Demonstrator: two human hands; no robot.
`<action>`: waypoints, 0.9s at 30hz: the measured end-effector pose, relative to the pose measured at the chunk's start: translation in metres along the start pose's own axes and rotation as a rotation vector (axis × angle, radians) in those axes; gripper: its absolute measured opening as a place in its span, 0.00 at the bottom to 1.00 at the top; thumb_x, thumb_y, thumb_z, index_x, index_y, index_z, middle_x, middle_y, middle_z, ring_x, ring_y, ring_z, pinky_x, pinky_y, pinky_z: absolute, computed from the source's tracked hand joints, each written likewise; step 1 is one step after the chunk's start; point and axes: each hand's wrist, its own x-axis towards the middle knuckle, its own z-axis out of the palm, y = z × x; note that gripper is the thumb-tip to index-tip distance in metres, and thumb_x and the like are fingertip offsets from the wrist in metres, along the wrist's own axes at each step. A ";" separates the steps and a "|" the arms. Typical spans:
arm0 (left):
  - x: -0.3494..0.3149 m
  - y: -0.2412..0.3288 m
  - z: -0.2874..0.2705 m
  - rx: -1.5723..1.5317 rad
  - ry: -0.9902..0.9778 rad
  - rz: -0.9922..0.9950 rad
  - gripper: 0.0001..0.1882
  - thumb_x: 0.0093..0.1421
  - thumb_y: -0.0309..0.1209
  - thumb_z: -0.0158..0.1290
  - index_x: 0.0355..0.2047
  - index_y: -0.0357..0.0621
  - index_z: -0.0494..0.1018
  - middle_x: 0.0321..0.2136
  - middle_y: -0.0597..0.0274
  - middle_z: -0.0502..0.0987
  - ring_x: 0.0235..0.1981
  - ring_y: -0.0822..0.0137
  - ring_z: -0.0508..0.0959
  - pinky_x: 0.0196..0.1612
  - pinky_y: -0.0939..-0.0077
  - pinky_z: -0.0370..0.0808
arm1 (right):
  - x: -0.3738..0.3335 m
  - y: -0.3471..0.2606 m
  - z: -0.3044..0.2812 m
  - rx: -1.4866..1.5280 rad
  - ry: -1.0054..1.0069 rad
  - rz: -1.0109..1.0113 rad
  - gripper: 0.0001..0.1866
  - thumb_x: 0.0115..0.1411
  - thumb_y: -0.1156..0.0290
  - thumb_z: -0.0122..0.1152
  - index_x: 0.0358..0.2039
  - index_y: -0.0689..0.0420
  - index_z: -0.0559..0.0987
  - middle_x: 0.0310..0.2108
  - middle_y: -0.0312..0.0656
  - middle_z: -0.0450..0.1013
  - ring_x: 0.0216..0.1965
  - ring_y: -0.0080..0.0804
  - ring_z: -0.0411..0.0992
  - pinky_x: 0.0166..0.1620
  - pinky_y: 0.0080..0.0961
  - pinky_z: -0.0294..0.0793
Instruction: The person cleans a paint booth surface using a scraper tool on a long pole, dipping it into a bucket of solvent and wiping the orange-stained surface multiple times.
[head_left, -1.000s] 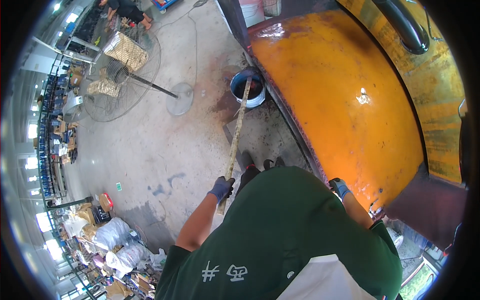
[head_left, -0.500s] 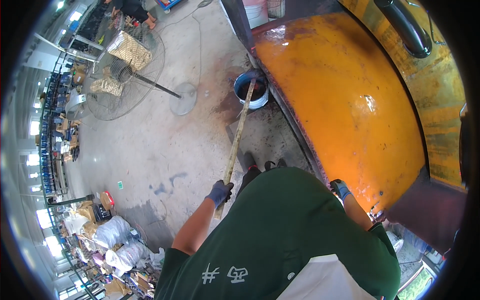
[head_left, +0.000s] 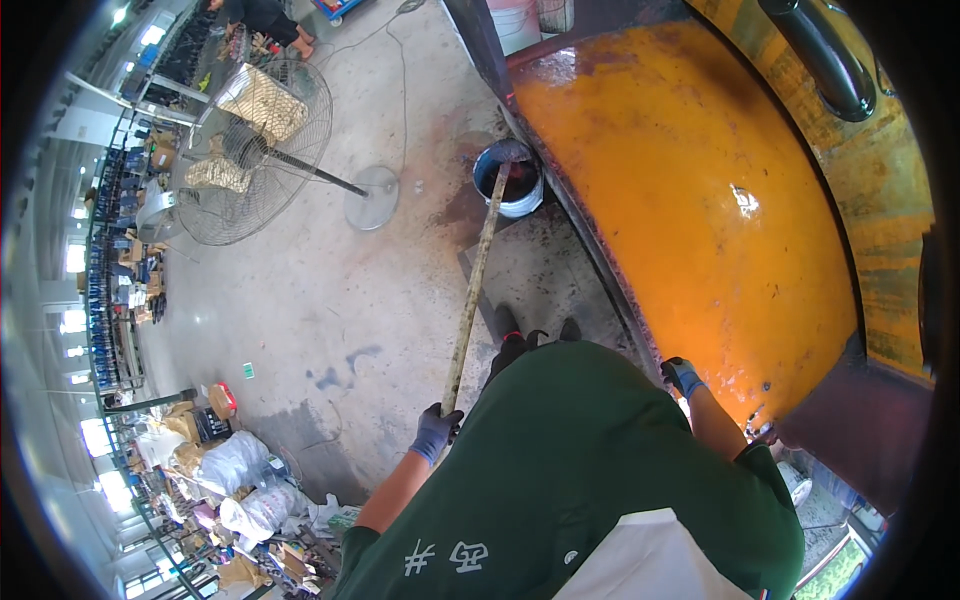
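My left hand (head_left: pixel 435 432), in a grey-blue work glove with dark fingertips, is closed round a long, stained wooden pole (head_left: pixel 472 305). The pole slants away from me, and its far end reaches into a blue-and-white bucket (head_left: pixel 522 206). Dark reddish-brown stuff shows inside the bucket; whatever is on the pole's end there is hard to make out. On my right lies a broad, glossy orange surface (head_left: pixel 690 230) with a dark, stained rim (head_left: pixel 600 240). My right hand (head_left: pixel 682 375), gloved alike, is curled over the near part of this rim.
A large floor fan (head_left: pixel 250 150) on a round base (head_left: pixel 372 198) stands at the far left. Plastic bags (head_left: pixel 235 462) and boxes lie at the left. A black pipe (head_left: pixel 825 65) juts out above the orange surface. Another person (head_left: pixel 262 18) is at the far left; a cable crosses the floor.
My left hand has moved slightly nearer to me, and the pole stands a little steeper in view. My right hand stays on the rim. The whole view has shifted slightly.
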 end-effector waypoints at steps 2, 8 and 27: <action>0.008 0.010 0.002 -0.041 -0.011 0.049 0.11 0.54 0.31 0.60 0.31 0.40 0.70 0.15 0.63 0.71 0.12 0.72 0.69 0.13 0.77 0.66 | 0.005 -0.011 0.002 -0.077 -0.014 -0.041 0.15 0.55 0.61 0.57 0.33 0.61 0.79 0.24 0.43 0.76 0.24 0.35 0.74 0.30 0.30 0.73; 0.083 0.068 0.013 -0.124 -0.089 0.014 0.17 0.55 0.35 0.58 0.33 0.36 0.66 0.19 0.57 0.72 0.15 0.67 0.71 0.15 0.69 0.70 | 0.027 -0.056 0.009 -0.397 0.005 -0.207 0.15 0.55 0.62 0.57 0.34 0.62 0.79 0.27 0.43 0.77 0.27 0.35 0.74 0.33 0.28 0.74; 0.037 0.083 -0.038 0.787 0.074 0.099 0.24 0.54 0.42 0.52 0.43 0.35 0.68 0.36 0.37 0.77 0.42 0.43 0.77 0.46 0.54 0.73 | 0.011 -0.111 0.046 -0.615 -0.098 -0.308 0.22 0.52 0.50 0.57 0.34 0.56 0.82 0.32 0.46 0.79 0.38 0.42 0.76 0.42 0.35 0.73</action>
